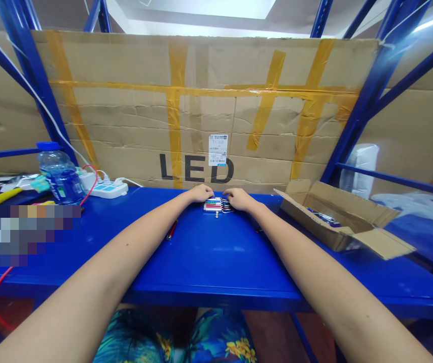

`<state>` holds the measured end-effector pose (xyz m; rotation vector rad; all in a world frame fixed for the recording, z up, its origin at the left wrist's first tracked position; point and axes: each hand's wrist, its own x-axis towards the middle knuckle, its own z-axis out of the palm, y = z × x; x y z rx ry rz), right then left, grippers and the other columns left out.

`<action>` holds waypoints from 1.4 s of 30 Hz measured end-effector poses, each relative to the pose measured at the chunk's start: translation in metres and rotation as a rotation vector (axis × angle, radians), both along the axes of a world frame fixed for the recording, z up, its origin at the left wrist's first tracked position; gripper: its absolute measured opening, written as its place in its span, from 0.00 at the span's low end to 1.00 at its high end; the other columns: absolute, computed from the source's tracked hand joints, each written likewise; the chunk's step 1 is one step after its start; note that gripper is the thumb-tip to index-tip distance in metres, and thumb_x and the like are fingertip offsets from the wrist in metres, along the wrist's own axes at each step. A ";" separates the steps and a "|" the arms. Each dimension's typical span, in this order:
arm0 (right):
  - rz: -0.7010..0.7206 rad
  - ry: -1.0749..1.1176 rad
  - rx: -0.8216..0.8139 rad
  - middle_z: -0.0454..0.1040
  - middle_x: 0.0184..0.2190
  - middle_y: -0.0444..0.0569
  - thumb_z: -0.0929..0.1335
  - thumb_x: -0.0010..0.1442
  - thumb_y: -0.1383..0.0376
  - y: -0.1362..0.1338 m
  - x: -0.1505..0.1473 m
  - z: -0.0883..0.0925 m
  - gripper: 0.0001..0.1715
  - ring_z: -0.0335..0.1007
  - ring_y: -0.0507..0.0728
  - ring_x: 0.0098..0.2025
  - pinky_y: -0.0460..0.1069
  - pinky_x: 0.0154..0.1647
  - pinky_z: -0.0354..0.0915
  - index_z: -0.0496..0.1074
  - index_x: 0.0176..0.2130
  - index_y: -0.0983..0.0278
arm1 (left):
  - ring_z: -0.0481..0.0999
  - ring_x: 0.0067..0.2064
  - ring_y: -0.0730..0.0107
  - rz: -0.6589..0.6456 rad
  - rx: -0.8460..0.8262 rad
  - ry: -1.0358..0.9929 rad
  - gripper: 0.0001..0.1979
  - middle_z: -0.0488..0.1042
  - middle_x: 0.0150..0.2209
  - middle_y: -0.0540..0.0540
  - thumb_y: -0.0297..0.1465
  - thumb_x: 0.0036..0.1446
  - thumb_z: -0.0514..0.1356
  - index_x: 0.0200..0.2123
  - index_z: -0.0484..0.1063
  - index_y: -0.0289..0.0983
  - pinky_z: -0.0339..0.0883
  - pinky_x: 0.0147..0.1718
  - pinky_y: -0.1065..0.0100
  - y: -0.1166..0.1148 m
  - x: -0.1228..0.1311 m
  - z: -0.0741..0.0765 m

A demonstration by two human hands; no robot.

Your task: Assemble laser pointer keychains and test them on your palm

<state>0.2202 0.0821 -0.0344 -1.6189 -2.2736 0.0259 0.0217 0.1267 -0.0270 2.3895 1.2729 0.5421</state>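
Observation:
Near the back of the blue table lies a row of several slim, pen-shaped metal pieces [213, 205] in silver, red, green and blue, side by side. At the row's far left corner is my left hand [200, 193], its fingers curled in at the ends of the pieces. My right hand [239, 199] bends its fingers at the right ends, beside dark, thin tips. What either hand pinches is too small to make out. Just in front of the row sit small, round silver pieces [217, 215]. A red pen-shaped piece [171, 230] lies by my left forearm.
An open cardboard box [315, 222] with shiny pieces inside stands on the right. On the left are a blue-capped bottle [60, 174], a white power strip [109, 188] and assorted clutter. A large cardboard sheet [133, 121] closes off the back between blue posts.

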 end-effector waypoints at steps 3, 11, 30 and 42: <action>-0.012 0.012 0.002 0.74 0.54 0.55 0.60 0.63 0.71 0.001 0.000 0.000 0.22 0.69 0.60 0.56 0.49 0.55 0.61 0.74 0.53 0.67 | 0.76 0.46 0.64 -0.017 -0.001 -0.038 0.14 0.80 0.44 0.46 0.32 0.56 0.55 0.38 0.80 0.38 0.64 0.45 0.72 0.001 -0.002 0.001; -0.016 0.014 -0.013 0.74 0.54 0.56 0.60 0.63 0.72 -0.003 0.000 0.002 0.21 0.69 0.60 0.56 0.49 0.55 0.60 0.74 0.52 0.67 | 0.75 0.48 0.62 0.008 -0.005 -0.041 0.17 0.79 0.46 0.43 0.31 0.59 0.51 0.39 0.80 0.35 0.64 0.48 0.70 0.000 -0.007 0.003; -0.036 0.038 -0.060 0.73 0.53 0.59 0.60 0.64 0.70 -0.010 0.001 0.005 0.19 0.69 0.61 0.55 0.50 0.53 0.61 0.72 0.51 0.68 | 0.75 0.45 0.59 0.020 -0.018 -0.072 0.22 0.78 0.45 0.38 0.38 0.59 0.49 0.45 0.75 0.31 0.66 0.46 0.64 -0.006 -0.013 0.005; 0.172 0.069 0.148 0.77 0.31 0.52 0.61 0.62 0.66 -0.071 -0.044 0.040 0.13 0.67 0.54 0.31 0.47 0.31 0.55 0.73 0.31 0.66 | 0.76 0.27 0.59 0.100 -0.637 0.501 0.15 0.74 0.23 0.43 0.40 0.41 0.67 0.26 0.70 0.36 0.73 0.28 0.60 -0.093 -0.072 0.065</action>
